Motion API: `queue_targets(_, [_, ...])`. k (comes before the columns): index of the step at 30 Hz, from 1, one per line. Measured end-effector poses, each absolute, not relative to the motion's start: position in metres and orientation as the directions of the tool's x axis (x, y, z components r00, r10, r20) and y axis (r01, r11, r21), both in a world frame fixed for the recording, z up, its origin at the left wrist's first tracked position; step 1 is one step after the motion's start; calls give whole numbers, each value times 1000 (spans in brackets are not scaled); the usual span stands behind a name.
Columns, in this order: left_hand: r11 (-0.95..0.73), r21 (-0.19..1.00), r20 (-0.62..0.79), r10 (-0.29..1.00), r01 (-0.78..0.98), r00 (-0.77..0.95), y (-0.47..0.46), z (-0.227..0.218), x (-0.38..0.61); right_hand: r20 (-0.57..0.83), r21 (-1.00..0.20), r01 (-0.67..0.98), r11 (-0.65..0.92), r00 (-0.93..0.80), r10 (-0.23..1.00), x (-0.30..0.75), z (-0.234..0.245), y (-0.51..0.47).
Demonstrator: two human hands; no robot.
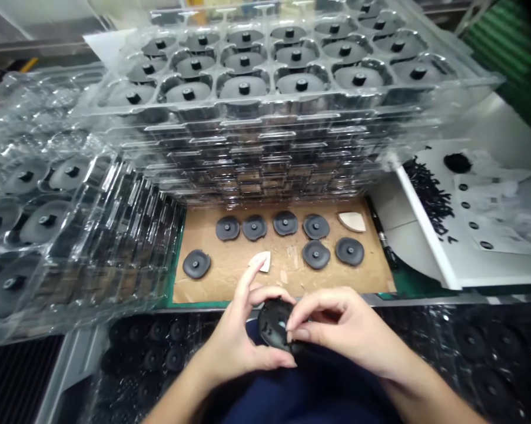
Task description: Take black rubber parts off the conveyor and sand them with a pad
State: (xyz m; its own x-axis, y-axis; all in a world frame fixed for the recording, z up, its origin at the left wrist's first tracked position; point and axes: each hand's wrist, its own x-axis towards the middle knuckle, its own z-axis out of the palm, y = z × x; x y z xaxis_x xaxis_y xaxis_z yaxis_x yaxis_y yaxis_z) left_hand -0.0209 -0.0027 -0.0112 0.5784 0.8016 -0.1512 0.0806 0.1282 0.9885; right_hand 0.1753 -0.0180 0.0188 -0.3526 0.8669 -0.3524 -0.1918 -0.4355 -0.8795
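My left hand point(243, 335) grips a round black plastic part point(269, 324) by its edges, its index finger stretched out past a small white wedge-shaped piece point(263, 261) behind. Over the part's right side, my right hand point(336, 324) pinches thumb and forefinger together against its face; whatever lies between those fingertips is too small or hidden to make out. Beyond my hands, several dark grey discs with a central stub, such as one disc point(316, 254), lie on a sheet of brown cardboard point(230, 282).
Tall stacked clear trays point(248, 135) filled with grey discs stand behind the cardboard. Another tray stack point(71, 235) rises at left. To the right, a white box point(428, 235) holds small black pieces point(428, 188) and plastic bags. A black pen point(382, 235) lies beside the cardboard.
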Motion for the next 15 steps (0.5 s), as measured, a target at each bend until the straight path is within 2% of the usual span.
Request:
queue_targets(2, [96,988,-148,808,120,570,-2,-13,-18,-285,-949,-100,-300,-139,948,183,16,-31])
queue_targets(4, [93,984,-164,805,151,570,-1,-16,-13,-120,-989,87,-123,40,992,190,16,-45])
queue_targets(6, [119,979,-194,789,164,583,0,-19,-6,59,-961,275,40,60,996,194,16,-57])
queue_targets(8, [173,969,-247,735,177,631,0,-24,5,163,-905,397,153,-8,987,197,15,-67])
queue_targets(9, [216,957,-290,676,195,677,-1,-27,11,158,-879,453,148,-16,987,201,14,-71])
queue_targets(11, [302,919,-379,495,254,782,-2,-34,25,71,-830,558,13,83,994,219,8,-82])
queue_targets(13, [343,890,-424,379,301,822,-3,-38,40,-44,-758,609,-233,309,950,254,2,-102])
queue_targets(15, [347,864,-473,309,366,825,-4,-38,53,-88,-650,591,-479,567,819,305,-2,-136])
